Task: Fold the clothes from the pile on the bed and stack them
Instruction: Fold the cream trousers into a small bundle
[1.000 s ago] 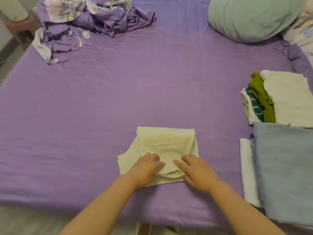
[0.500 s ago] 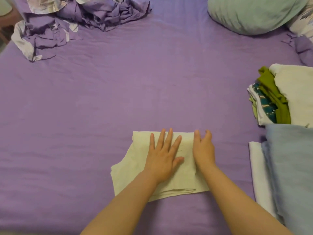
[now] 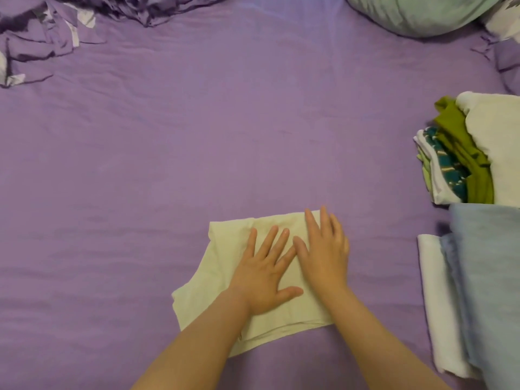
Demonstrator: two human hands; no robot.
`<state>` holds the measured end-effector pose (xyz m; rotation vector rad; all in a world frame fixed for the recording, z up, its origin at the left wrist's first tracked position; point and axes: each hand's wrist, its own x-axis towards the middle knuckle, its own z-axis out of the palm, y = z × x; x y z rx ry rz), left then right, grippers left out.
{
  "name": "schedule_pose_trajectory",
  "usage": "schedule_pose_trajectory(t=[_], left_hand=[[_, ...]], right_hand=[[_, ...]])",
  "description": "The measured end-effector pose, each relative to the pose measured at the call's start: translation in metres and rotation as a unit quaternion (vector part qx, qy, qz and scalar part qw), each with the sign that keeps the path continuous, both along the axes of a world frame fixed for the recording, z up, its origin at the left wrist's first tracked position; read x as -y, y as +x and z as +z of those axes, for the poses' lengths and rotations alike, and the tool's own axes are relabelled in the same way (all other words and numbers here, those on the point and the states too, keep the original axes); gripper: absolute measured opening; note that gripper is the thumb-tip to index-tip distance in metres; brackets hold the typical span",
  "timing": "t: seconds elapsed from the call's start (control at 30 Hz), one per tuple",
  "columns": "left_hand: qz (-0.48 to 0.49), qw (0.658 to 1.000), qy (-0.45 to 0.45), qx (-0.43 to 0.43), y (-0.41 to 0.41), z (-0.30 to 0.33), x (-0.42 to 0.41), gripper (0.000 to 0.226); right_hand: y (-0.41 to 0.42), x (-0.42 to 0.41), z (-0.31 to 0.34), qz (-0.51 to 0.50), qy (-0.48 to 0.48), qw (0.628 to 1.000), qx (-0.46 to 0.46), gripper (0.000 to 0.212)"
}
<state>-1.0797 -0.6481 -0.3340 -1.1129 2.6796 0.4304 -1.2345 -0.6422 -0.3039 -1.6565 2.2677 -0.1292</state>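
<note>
One second ago, both hands gripped the near edge of the cloth (image 3: 225, 249) with curled fingers. Now the left hand (image 3: 264, 280) and right hand (image 3: 323, 249) lie flat on it, fingers straight, side by side. The right hand has shifted from the cloth's right edge onto its top.

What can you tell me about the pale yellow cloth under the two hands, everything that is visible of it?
The pale yellow cloth is a thin, soft-looking fabric, folded into a rough rectangle with layered edges showing along its near side. It lies flat on the purple bed sheet, near the front edge. The left hand and the right hand press on it with straight fingers.
</note>
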Motion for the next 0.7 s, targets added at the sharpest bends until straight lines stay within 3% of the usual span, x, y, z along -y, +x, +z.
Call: schedule_pose_trajectory(t=[0.13,0.23,0.4,0.53,0.63,0.7], left_hand=[[0.005,1.000,0.002,-0.012,-0.003,-0.004,0.003,0.084],[0.013,1.000,0.007,-0.019,0.003,0.000,0.003,0.078],[0.194,0.979,-0.052,-0.038,0.022,0.022,-0.004,0.072],[0.473,0.877,0.063,-0.046,0.042,0.036,0.001,0.093],[0.567,0.802,0.142,-0.125,0.050,0.047,0.005,0.102],[0.582,0.765,0.196,-0.192,0.049,0.053,0.011,0.082]], right_hand=[[-0.007,-0.011,-0.027,0.052,0.072,0.995,-0.040,0.056],[-0.016,-0.005,-0.025,0.068,0.082,0.994,-0.006,0.055],[-0.015,-0.023,-0.001,-0.085,0.050,0.992,0.077,0.080],[-0.010,-0.032,0.006,-0.150,0.101,0.976,0.121,0.090],[-0.010,-0.039,0.012,-0.166,0.107,0.966,0.164,0.067],[-0.010,-0.043,0.022,-0.163,0.083,0.965,0.190,0.060]])
